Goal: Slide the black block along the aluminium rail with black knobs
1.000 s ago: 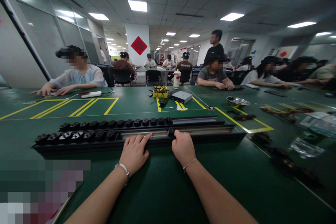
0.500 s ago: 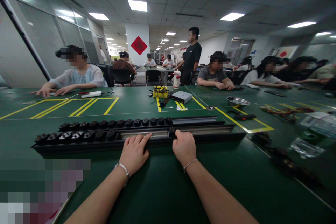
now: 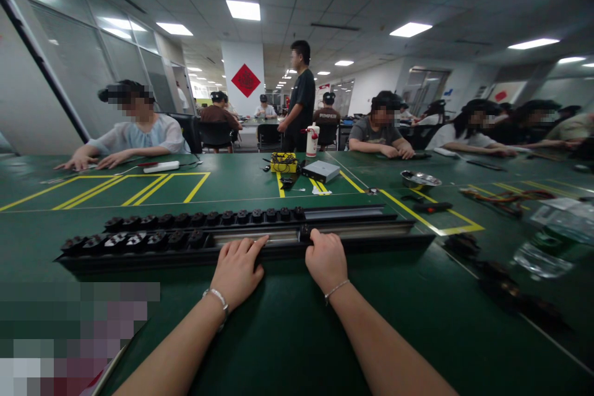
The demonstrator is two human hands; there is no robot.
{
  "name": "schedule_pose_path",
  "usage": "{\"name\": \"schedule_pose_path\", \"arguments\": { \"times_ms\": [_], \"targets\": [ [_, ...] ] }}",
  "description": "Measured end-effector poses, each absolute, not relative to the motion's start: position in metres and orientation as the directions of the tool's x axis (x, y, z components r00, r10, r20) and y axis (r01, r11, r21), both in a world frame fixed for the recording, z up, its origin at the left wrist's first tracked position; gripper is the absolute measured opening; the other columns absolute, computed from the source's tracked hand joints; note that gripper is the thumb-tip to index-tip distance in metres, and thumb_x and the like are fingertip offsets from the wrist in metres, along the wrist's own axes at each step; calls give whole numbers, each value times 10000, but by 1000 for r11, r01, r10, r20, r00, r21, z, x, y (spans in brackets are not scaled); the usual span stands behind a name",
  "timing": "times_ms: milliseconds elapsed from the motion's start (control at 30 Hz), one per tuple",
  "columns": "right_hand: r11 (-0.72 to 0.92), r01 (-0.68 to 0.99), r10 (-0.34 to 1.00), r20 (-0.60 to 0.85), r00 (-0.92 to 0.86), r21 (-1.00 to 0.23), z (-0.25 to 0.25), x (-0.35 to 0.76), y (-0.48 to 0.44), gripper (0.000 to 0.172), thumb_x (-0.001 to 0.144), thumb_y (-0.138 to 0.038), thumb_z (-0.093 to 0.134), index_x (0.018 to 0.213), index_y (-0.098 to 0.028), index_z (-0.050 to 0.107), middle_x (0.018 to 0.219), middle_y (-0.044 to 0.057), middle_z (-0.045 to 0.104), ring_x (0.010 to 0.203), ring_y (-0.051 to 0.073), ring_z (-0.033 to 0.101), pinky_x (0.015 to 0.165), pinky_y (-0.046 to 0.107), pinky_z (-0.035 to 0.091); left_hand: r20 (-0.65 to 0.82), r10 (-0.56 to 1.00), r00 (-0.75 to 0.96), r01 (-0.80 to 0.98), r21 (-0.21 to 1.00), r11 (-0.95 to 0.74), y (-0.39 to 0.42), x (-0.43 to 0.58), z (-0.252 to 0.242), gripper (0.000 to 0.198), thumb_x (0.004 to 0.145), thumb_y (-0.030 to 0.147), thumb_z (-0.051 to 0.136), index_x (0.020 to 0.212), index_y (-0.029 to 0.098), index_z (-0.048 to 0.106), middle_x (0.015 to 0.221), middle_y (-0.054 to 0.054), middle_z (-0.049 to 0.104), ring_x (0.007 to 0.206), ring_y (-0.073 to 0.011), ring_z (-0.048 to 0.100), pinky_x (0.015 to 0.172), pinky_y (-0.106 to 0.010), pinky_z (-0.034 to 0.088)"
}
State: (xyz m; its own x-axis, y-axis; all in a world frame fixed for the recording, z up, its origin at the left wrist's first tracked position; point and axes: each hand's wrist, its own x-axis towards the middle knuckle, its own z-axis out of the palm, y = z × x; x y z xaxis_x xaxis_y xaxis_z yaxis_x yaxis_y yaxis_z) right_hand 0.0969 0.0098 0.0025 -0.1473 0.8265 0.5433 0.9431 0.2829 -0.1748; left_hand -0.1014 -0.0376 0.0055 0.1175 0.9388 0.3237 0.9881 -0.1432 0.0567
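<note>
A long black power track point(image 3: 385, 245) with metal-lined channels lies across the green table in front of me. Several round black socket modules point(image 3: 156, 241) sit in its left part, and more black modules point(image 3: 242, 216) line the channel behind. My left hand point(image 3: 239, 269) rests on the track's near edge, its index finger stretched out and its other fingers curving over the rim, holding no separate part. A single black socket module point(image 3: 304, 232) sits in the near channel, right of the others. My right hand point(image 3: 327, 258) is closed with thumb and finger against it; its curled fingertips are partly hidden.
Beyond the track are a yellow box with cables point(image 3: 284, 163), a grey box point(image 3: 321, 170) and a white bottle point(image 3: 312, 140). Rightward lie a metal bowl point(image 3: 420, 180), a plastic water bottle point(image 3: 545, 257) and dark blurred parts point(image 3: 499, 284). Co-workers sit across the table.
My hands and the socket modules stay where they were. In the background, the standing person has moved left, and a seated person in brown now shows behind.
</note>
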Motion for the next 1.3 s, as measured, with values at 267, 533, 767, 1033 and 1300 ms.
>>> {"name": "schedule_pose_path", "arguments": {
  "times_ms": [267,533,767,1033,1300],
  "targets": [
    [260,956,829,540,-147,-139,2,98,12,143,690,-75,429,698,-188,516,628,27,545,663,163,468,706,279,265,288,952,103,990,60,-125,-37,-101,6,581,756,260,460,1325,328,364,1117,-19,550,1038,-215,445,950,-360,251],
    [254,959,831,536,-150,-126,3,100,13,136,693,-72,437,681,-185,512,617,26,545,648,153,465,694,272,263,296,948,112,989,62,-136,-37,-102,6,575,755,268,457,1320,327,367,1109,-19,550,1029,-210,446,946,-358,250],
    [237,963,831,540,-133,-128,4,101,11,131,703,-89,441,679,-192,517,634,26,564,662,159,474,718,284,262,307,945,112,989,60,-137,-37,-102,6,571,755,264,455,1317,325,373,1103,-16,554,1020,-210,450,938,-358,259],
    [238,955,833,544,-105,-180,3,101,10,138,716,-100,443,721,-198,540,664,10,591,702,156,497,849,295,234,317,942,115,986,75,-145,-36,-103,5,581,750,255,462,1318,339,373,1094,-11,558,1020,-208,452,940,-359,261],
    [237,961,831,543,-123,-145,4,102,12,128,704,-94,452,703,-188,539,649,24,583,677,156,481,745,286,246,305,946,113,988,63,-139,-36,-102,5,586,751,254,462,1322,343,366,1118,-15,553,1030,-207,448,937,-356,261]
  ]
}}
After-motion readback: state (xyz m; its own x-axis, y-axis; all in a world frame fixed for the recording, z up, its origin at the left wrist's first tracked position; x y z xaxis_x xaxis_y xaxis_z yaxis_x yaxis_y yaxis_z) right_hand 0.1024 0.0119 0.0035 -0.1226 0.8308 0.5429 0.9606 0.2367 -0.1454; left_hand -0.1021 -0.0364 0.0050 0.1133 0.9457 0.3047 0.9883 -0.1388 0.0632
